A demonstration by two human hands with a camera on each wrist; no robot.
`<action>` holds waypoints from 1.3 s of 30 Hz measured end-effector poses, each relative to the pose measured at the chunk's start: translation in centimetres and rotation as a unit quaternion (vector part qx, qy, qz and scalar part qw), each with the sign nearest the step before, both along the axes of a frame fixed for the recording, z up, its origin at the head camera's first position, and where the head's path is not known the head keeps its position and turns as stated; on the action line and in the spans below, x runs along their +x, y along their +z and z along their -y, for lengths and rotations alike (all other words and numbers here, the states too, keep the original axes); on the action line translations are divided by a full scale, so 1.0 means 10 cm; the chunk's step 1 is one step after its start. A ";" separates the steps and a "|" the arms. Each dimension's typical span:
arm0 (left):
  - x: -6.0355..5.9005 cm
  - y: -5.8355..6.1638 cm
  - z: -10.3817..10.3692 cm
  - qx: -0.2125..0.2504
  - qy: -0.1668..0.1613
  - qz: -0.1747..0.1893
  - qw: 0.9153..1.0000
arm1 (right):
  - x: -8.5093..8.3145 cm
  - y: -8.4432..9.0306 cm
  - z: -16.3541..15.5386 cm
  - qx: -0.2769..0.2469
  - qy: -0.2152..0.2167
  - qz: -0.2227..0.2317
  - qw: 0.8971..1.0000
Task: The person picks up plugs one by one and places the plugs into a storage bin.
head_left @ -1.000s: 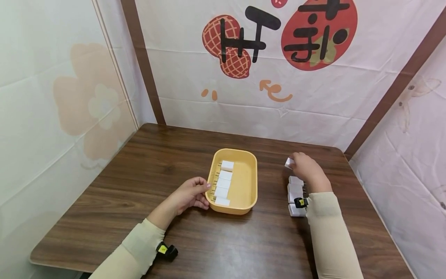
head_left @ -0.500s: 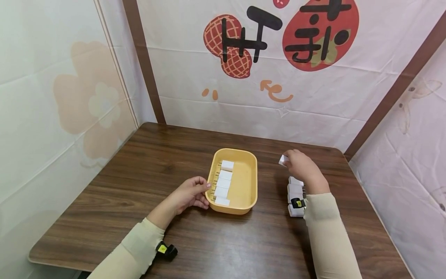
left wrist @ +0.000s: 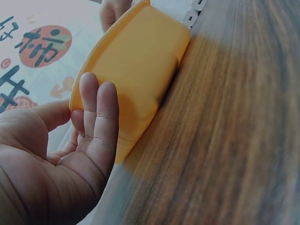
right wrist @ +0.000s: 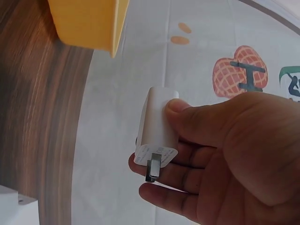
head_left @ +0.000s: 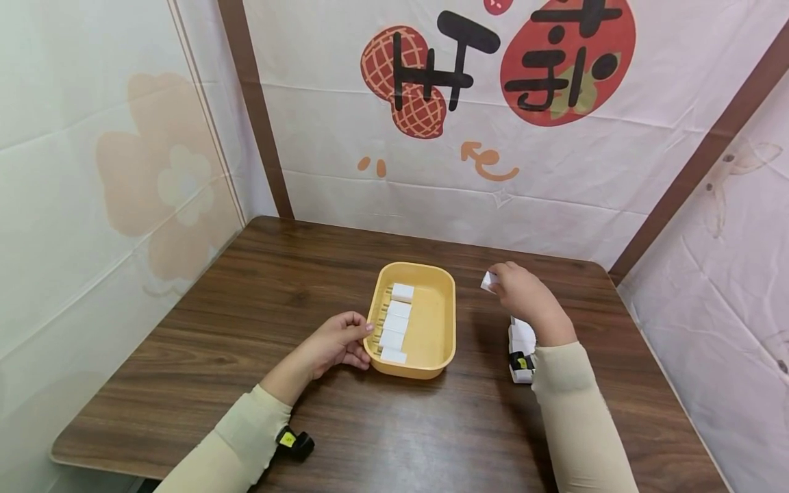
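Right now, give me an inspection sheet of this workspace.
Surface: brown wood-grain table.
Job's things: yellow tray holds a row of white plug adapters; more adapters on the table by the right wrist.
Clutter: nothing seen.
Grips: left hand holds the tray's rim; right hand pinches one adapter above the table.
Cables: nothing seen.
Surroundings: printed fabric walls.

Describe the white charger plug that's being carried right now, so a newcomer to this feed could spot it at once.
Start at the yellow tray in the middle of the wooden table, then look just past its far right corner. There the right hand pinches one white plug up off the table. Unlike the plugs lined up in the tray or the ones lying by the right wrist, it alone is held.
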State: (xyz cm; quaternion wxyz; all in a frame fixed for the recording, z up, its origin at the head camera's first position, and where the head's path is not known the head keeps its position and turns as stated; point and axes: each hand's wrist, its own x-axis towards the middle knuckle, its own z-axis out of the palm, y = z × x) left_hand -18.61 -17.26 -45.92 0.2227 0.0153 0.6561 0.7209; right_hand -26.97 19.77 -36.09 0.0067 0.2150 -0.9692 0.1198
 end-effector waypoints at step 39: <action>0.02 0.01 0.01 -0.004 0.001 0.000 1.000 | 0.34 0.05 0.61 -0.001 0.110 -0.069 0.992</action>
